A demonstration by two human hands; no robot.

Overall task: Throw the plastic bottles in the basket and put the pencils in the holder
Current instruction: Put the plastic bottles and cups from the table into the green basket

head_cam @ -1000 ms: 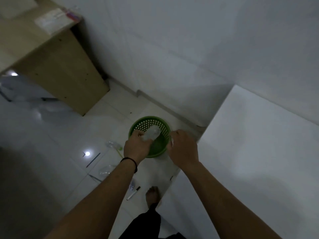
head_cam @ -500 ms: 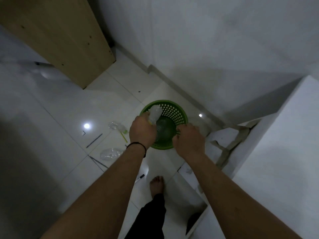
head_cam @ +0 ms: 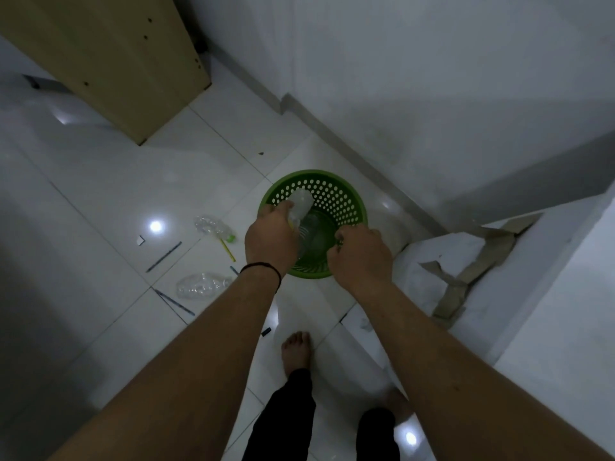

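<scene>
Over the green basket (head_cam: 336, 197) on the tiled floor (head_cam: 100, 194), the left hand (head_cam: 269, 237) holds a clear plastic bottle (head_cam: 301, 202) in a closed grip. Beside it, the right hand (head_cam: 361, 254) is curled into a fist; whether it holds anything cannot be told. Two more crushed bottles (head_cam: 213, 226) (head_cam: 201, 285) and several pencils (head_cam: 164, 256) lie on the floor to the left.

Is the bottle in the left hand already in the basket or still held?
Still held: the left hand grips the clear bottle over the green basket opening.
</scene>
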